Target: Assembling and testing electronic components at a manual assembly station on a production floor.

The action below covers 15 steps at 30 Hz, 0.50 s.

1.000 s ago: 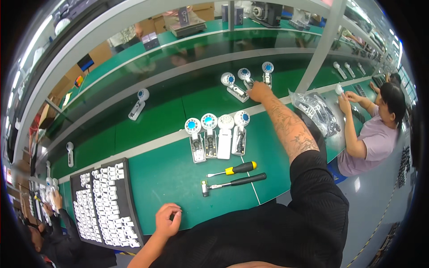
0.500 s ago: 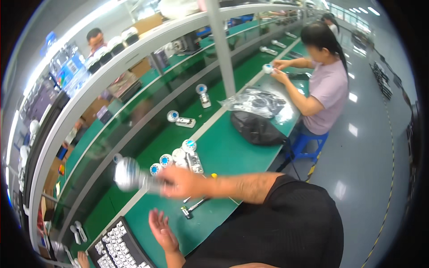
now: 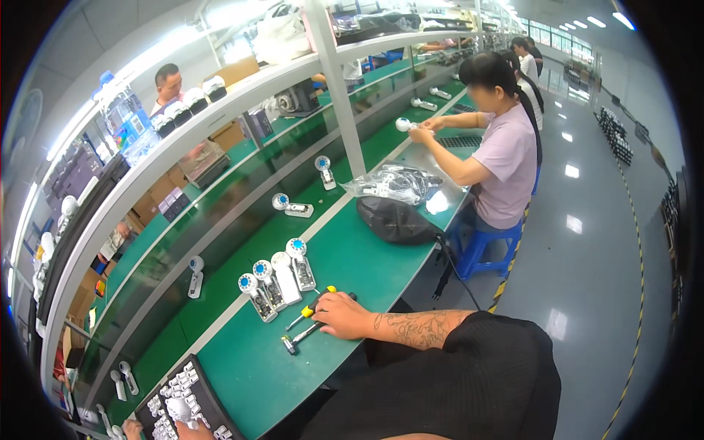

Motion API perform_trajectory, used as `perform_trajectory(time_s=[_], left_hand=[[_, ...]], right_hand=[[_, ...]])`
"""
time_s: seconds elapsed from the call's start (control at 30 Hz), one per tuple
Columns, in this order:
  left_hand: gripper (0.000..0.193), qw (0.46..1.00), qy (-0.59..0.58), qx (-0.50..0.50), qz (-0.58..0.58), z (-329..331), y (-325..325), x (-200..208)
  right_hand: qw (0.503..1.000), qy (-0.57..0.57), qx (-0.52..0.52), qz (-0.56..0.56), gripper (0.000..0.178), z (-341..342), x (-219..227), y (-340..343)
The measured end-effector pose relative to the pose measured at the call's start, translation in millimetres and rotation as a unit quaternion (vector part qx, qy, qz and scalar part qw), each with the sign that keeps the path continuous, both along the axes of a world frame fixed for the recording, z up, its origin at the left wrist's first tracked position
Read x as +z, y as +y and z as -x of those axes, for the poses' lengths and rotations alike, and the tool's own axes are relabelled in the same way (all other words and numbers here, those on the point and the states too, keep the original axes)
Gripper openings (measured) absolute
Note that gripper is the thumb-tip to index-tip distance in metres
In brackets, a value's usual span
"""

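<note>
At the lower left, my left hand (image 3: 193, 431) is closed round a white round-headed device (image 3: 178, 409) above a black tray (image 3: 220, 411) of small white parts; the frame edge cuts off most of that hand. My right hand (image 3: 343, 315) lies on the green bench, its fingers curled over the handle of a small hammer (image 3: 291, 345). Against its fingertips is a yellow-and-black screwdriver (image 3: 317, 301). Several white handheld devices (image 3: 287, 284) lie side by side just beyond, most with blue-ringed round heads and exposed insides.
A conveyor belt (image 3: 172, 334) runs along the bench, with more white devices (image 3: 196, 277) spaced on it. A black bag (image 3: 396, 220) and a clear plastic bag (image 3: 400, 180) lie to the right. A co-worker (image 3: 506, 147) sits beyond; another person's hand (image 3: 132, 430) touches the tray's edge.
My right hand, which was raised with a white device, has come down right onto the tools without it. My left hand has gone from open over the bench to the tray at lower left.
</note>
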<state>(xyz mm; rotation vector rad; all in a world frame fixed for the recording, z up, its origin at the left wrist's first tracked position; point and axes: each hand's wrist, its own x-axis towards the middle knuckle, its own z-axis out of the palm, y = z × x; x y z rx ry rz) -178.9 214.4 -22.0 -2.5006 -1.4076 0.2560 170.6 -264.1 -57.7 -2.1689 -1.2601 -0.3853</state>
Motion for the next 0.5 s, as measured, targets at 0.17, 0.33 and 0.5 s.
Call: perform_trajectory(time_s=[0.17,0.33,0.5], left_hand=[[0.047,0.974,-0.221,-0.024,0.046,4.9,-42.1,5.8],[0.046,0.944,-0.295,0.022,0.149,19.8,-3.2,-40.9],[0.044,0.957,-0.282,-0.015,0.064,3.8,-49.4,-1.4]], right_hand=[[0.998,0.057,-0.035,0.004,0.03,4.1,-6.6,6.2],[0.998,0.055,-0.02,0.013,0.03,0.8,-1.1,9.5],[0.999,0.023,-0.005,0.047,0.03,10.9,8.0,20.0]])
